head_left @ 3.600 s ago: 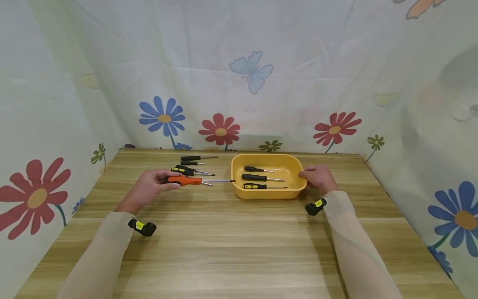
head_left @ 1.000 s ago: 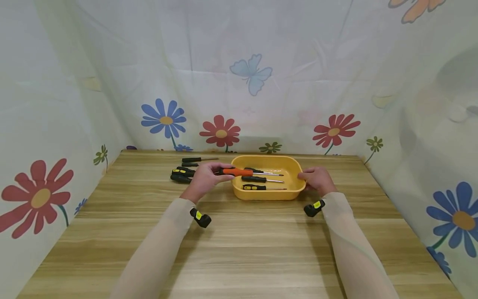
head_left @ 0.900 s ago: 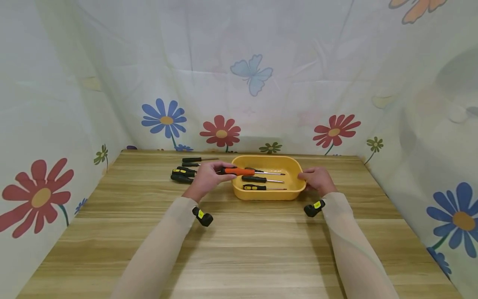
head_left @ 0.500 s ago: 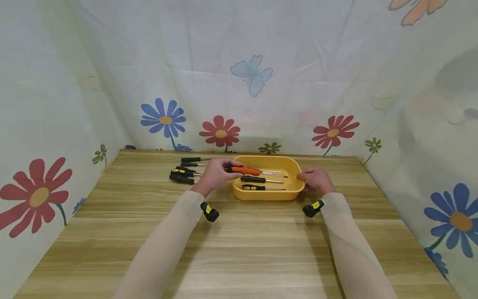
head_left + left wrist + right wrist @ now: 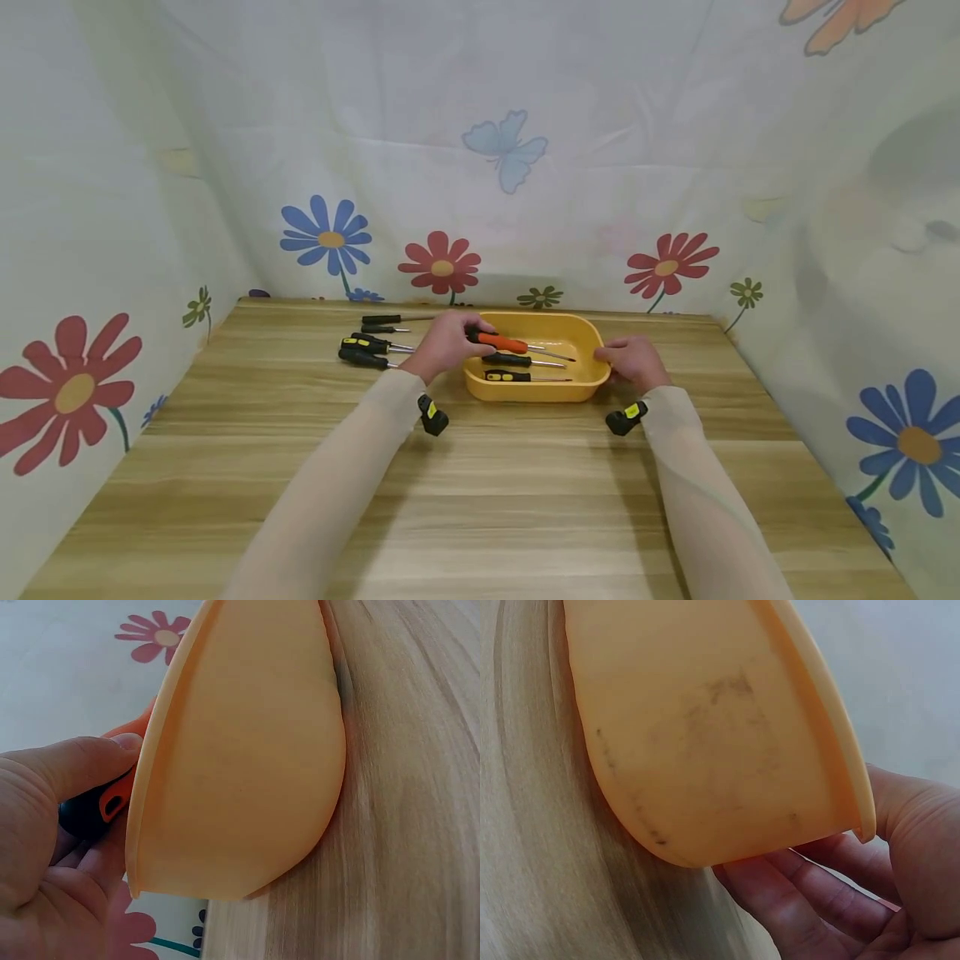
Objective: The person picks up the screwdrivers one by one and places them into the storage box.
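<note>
My left hand (image 5: 453, 340) pinches an orange-and-black screwdriver (image 5: 504, 342) by the butt of its handle, over the left end of a yellow plastic bin (image 5: 540, 392). Its shaft points right and slants down into the bin; whether the tip touches anything I cannot tell. Inside lie a black screwdriver (image 5: 507, 360) and a black-and-yellow one (image 5: 507, 377); another is mostly hidden behind the orange handle. My right hand (image 5: 633, 361) grips the bin's right end. In the right wrist view, its thumb is at the rim and its fingers (image 5: 769, 896) bear against the outer wall (image 5: 697, 735).
Left of the bin, several screwdrivers lie on the wooden table (image 5: 480, 500): a black-handled pair at the back, including a long one (image 5: 382, 319), and bigger ones nearer, including a black one (image 5: 363, 358). A flower-patterned curtain (image 5: 360, 167) surrounds the back and sides.
My left hand has carried the orange-and-black screwdriver rightward from beside the bin to over it, and the shaft now tilts lower. My right hand has kept its hold on the bin's end.
</note>
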Available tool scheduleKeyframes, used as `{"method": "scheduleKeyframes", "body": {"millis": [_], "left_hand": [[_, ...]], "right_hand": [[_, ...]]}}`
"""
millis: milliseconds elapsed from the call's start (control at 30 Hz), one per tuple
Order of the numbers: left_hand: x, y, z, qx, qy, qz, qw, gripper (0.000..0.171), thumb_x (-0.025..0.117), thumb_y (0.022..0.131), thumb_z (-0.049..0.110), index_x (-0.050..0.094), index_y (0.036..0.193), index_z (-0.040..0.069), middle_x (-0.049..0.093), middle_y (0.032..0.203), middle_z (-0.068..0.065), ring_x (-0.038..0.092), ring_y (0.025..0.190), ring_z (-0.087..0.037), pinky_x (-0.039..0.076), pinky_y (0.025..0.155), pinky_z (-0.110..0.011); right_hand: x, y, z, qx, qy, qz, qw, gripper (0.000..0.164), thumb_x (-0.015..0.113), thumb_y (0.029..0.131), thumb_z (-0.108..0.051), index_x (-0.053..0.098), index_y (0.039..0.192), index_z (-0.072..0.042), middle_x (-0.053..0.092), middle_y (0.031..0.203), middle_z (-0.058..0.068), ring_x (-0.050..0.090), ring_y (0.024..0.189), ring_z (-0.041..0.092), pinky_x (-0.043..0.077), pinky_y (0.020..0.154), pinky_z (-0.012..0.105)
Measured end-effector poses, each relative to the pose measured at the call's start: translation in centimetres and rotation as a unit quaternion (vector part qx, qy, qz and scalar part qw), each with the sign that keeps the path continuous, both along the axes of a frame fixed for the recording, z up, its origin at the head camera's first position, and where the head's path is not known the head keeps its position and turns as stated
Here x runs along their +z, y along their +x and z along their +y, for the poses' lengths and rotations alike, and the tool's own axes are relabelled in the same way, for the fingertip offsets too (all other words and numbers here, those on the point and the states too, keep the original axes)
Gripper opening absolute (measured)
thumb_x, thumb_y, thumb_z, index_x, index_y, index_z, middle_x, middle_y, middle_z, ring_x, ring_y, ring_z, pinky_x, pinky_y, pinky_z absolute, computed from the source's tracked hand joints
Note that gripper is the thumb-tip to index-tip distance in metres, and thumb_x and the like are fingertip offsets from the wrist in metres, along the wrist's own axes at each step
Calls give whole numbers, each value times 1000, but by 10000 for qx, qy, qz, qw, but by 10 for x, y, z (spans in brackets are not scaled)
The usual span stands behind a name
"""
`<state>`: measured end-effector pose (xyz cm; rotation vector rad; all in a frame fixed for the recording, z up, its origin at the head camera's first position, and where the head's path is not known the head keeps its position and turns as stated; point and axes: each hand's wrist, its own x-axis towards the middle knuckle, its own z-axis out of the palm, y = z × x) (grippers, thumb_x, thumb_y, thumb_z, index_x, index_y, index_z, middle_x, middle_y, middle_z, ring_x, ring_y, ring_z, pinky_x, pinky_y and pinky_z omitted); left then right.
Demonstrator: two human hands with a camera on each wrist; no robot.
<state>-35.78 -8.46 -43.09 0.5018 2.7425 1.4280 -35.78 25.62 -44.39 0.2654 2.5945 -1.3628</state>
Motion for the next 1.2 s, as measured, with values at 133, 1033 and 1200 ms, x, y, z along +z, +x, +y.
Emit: {"method": "scheduleKeyframes", "body": {"millis": [133, 1033, 1200], "left_hand": [[0, -3, 5, 19, -32, -44, 10000, 24, 88, 82, 17, 79, 105, 19, 74, 104, 0, 62, 98, -23, 55, 87, -38], [0, -5, 23, 8, -469, -16, 9989, 25, 88, 81, 20, 77, 104, 18, 72, 108, -1, 62, 100, -23, 54, 99, -41], [-2, -6, 25, -207, -782, 90, 9967, 27, 88, 82, 17, 76, 106, 15, 74, 107, -2, 63, 100, -22, 56, 95, -39]], "right_hand": [[0, 0, 0, -17, -47, -52, 10000, 40, 69, 97, -26, 69, 127, 1, 74, 100, 14, 66, 73, 19, 59, 68, 27], [4, 1, -1, 25, 15, 53, 10000, 37, 69, 97, -23, 70, 126, 1, 74, 103, 16, 66, 71, 17, 58, 65, 26], [3, 1, 0, 20, -6, -7, 10000, 39, 69, 97, -23, 69, 127, 1, 74, 102, 15, 66, 72, 17, 58, 65, 25]]}}
